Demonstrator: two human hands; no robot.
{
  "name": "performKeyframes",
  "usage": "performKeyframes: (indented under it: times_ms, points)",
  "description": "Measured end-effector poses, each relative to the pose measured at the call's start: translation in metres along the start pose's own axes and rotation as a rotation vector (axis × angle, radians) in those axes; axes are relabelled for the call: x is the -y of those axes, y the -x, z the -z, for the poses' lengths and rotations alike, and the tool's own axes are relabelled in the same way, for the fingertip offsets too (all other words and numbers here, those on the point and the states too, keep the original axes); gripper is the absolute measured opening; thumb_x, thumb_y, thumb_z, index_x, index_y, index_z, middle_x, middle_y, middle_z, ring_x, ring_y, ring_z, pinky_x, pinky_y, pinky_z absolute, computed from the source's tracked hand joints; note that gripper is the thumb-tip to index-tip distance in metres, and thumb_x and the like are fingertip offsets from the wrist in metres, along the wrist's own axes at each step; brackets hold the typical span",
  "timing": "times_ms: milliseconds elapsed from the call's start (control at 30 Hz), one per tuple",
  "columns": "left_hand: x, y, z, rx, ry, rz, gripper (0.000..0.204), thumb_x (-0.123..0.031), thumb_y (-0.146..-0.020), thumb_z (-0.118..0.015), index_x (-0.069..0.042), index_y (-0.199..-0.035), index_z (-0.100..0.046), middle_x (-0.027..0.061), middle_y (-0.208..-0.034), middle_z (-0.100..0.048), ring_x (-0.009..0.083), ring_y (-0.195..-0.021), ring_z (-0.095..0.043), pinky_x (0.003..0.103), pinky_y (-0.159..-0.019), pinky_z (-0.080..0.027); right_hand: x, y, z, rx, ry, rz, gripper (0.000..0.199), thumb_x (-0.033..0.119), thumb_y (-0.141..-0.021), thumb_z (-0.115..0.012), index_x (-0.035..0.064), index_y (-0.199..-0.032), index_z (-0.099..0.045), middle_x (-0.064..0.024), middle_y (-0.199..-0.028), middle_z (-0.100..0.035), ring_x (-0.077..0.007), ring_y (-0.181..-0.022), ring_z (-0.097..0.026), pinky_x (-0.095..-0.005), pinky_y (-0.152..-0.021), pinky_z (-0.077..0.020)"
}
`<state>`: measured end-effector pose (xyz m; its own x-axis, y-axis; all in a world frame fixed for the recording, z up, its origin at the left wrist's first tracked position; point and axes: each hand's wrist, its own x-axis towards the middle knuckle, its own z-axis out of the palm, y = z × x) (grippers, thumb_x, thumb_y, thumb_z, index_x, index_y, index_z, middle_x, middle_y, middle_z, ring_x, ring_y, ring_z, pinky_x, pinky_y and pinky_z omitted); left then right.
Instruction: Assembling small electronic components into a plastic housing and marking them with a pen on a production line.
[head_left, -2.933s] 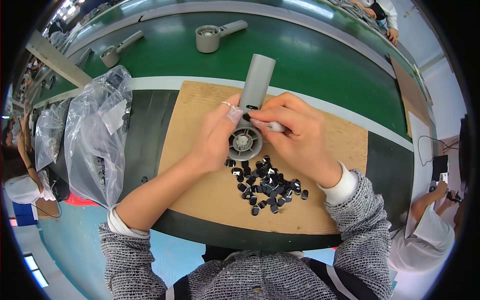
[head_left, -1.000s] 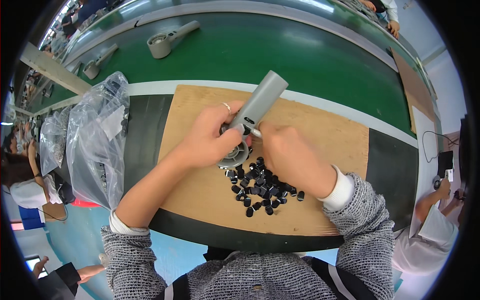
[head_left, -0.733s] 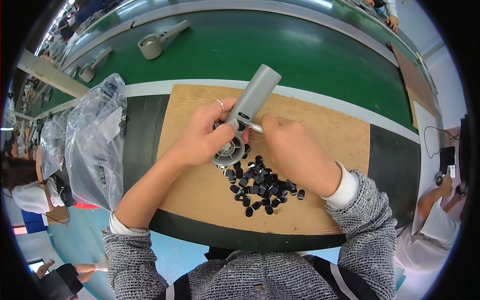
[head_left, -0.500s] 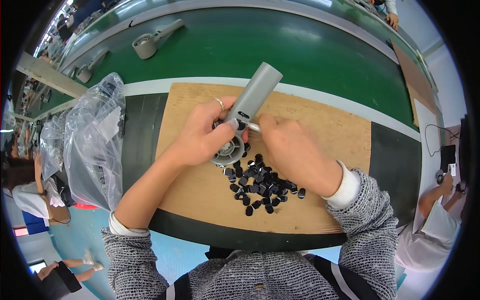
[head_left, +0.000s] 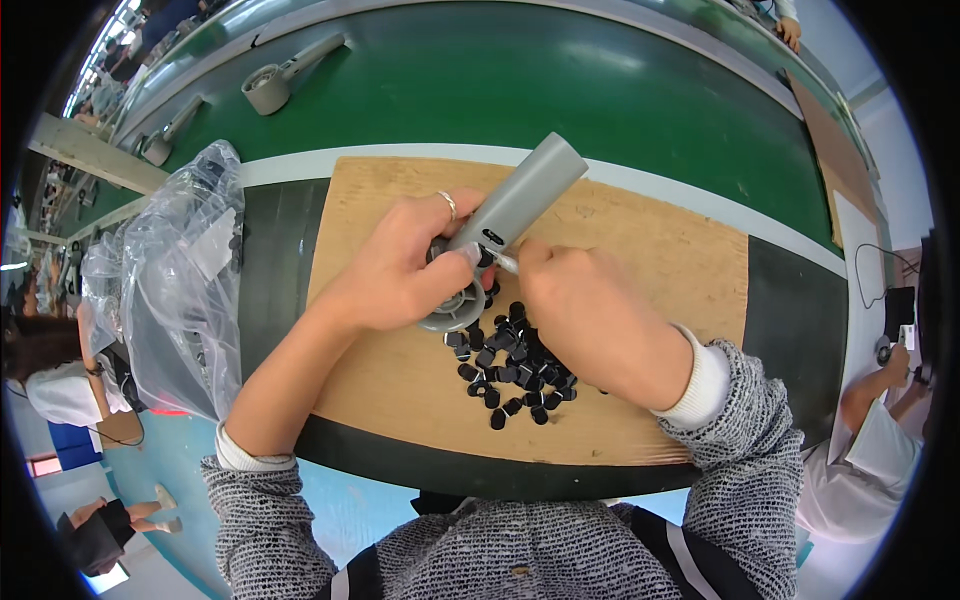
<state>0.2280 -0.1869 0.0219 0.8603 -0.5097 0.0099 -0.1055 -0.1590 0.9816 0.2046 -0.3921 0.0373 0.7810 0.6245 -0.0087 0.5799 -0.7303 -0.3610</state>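
Note:
My left hand is closed around a grey hair dryer body, its tube slanting up to the right. The round, spoked end lies below the thumb. A small dark slot with details shows on the tube's side. My right hand is closed on a thin pale rod-like tool, whose tip meets the hair dryer body beside my left thumb. The exact contact point is hidden by the fingers. Just below both hands lies a pile of small black pieces on a cardboard sheet.
A clear plastic bag stands left of the cardboard. Beyond it runs a green conveyor belt, carrying similar grey hair dryer bodies at the far left. A co-worker sits at the right; other people show at the left edge.
The hair dryer body has tilted further to the right in my left hand. My right hand has shifted slightly down and left, staying at the same spot on it. The bodies on the belt have shifted left.

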Motion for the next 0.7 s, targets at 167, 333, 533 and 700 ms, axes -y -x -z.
performKeyframes:
  times_ms: [167,333,533,700]
  points:
    - [-0.002,-0.003,-0.001,0.007,-0.069,-0.043,0.038,-0.011,-0.073,-0.048,0.006,-0.105,-0.059,0.0110,-0.071,-0.064,0.0180,-0.065,-0.060,0.030,-0.063,-0.049,0.000,0.001,0.004,0.024,-0.048,-0.022,0.017,-0.006,-0.073,-0.056,-0.0093,-0.089,-0.052,-0.0244,-0.065,-0.062,-0.0393,-0.062,-0.064,-0.0448,-0.056,-0.0520]
    - [-0.004,-0.002,-0.001,0.005,-0.123,-0.075,0.043,-0.011,-0.072,-0.049,0.006,-0.110,-0.059,0.0116,-0.071,-0.064,0.0196,-0.065,-0.061,0.031,-0.063,-0.050,-0.002,0.002,0.001,0.015,-0.063,0.003,0.019,-0.006,-0.072,-0.056,-0.0103,-0.091,-0.053,-0.0252,-0.065,-0.062,-0.0398,-0.062,-0.064,-0.0449,-0.056,-0.0521]
    - [-0.004,0.001,-0.002,0.016,-0.100,-0.061,0.043,-0.010,-0.072,-0.049,0.007,-0.111,-0.058,0.0117,-0.072,-0.064,0.0188,-0.065,-0.062,0.031,-0.063,-0.050,0.005,0.004,0.006,0.049,-0.107,-0.032,0.016,-0.005,-0.074,-0.057,-0.0088,-0.089,-0.053,-0.0243,-0.066,-0.062,-0.0393,-0.064,-0.065,-0.0455,-0.057,-0.0530]
    - [0.001,0.007,0.001,0.010,0.097,0.011,0.036,-0.005,-0.078,-0.048,0.006,-0.111,-0.058,0.0078,-0.081,-0.065,0.0130,-0.073,-0.060,0.029,-0.069,-0.049,-0.005,-0.004,0.000,0.020,-0.119,-0.042,0.013,-0.001,-0.076,-0.060,-0.0044,-0.087,-0.055,-0.0192,-0.066,-0.063,-0.0352,-0.063,-0.065,-0.0442,-0.055,-0.0510]
